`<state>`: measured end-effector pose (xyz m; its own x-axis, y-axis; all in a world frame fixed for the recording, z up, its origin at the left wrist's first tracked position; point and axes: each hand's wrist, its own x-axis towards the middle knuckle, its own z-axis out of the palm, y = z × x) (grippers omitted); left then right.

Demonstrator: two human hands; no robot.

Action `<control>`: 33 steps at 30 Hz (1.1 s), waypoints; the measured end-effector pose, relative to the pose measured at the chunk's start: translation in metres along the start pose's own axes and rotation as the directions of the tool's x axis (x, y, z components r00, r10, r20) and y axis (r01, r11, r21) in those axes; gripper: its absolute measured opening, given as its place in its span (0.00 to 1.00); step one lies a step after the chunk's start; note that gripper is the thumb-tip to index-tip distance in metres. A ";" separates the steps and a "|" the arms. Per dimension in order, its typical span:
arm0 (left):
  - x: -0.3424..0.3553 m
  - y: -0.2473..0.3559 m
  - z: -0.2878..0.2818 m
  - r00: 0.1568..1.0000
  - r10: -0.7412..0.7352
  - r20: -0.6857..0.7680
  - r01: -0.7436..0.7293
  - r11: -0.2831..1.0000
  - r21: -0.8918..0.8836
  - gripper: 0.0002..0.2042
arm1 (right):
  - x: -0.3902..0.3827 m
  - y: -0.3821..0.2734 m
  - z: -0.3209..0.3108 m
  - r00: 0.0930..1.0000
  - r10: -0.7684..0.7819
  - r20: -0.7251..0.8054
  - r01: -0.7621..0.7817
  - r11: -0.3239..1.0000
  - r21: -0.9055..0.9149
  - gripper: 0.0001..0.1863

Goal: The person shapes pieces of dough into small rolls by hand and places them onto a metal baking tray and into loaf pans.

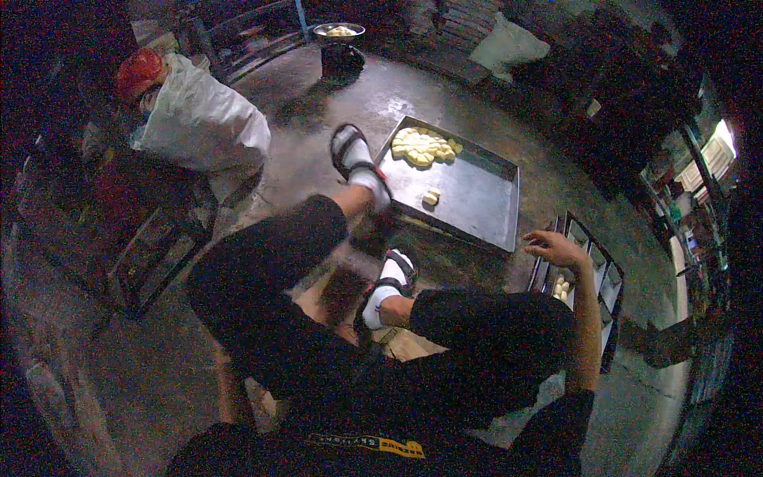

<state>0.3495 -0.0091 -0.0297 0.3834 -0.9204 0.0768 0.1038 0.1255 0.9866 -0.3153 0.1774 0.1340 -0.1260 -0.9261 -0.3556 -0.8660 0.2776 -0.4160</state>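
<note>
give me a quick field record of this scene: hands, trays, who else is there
right hand: raised, fingers curled, empty, above the compartmented dark metal mould tray
left hand: not in view
flat dark metal tray: on the floor, heap of pale yellow dough pieces at its far corner
feet: white socks, black sandals
other person: white top, red head covering

Seated person's right hand (554, 248) open over a compartmented metal rack (607, 288) holding pale dough pieces (562, 288), dark flat tray (469, 199) with a heap of dough lumps (423, 146) on the floor ahead, sandalled feet (359, 163) beside it, another person in white (199, 115) at upper left, weighing scale (340, 44) beyond
</note>
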 end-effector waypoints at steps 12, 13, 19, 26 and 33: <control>0.029 0.097 0.097 0.938 0.267 0.222 -0.272 0.962 -0.007 0.13 | -0.015 0.048 0.035 0.991 0.106 0.080 -0.121 0.971 0.206 0.22; 0.027 0.108 0.123 0.925 0.276 0.263 -0.274 0.961 -0.043 0.13 | -0.008 0.052 0.040 0.993 0.094 0.068 -0.106 0.974 0.198 0.21; 0.007 0.094 0.293 0.316 -0.050 0.947 -0.393 0.902 0.179 0.13 | 0.056 0.044 0.054 0.989 0.079 0.125 -0.076 0.997 -0.026 0.21; -0.038 -0.135 0.375 0.187 -0.297 0.936 -0.856 0.418 0.304 0.19 | 0.202 0.035 0.140 0.908 -0.196 -0.371 0.233 0.971 0.058 0.15; -0.066 -0.149 0.395 0.281 -0.235 0.930 -0.823 0.439 0.360 0.23 | 0.271 0.007 0.127 0.994 0.108 -0.017 -0.108 0.994 0.034 0.27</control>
<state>-0.0543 -0.1131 -0.1247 -0.7706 -0.6327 -0.0765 -0.6000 0.6796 0.4221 -0.2936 -0.0388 -0.0717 -0.2272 -0.8948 -0.3842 -0.8305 0.3841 -0.4034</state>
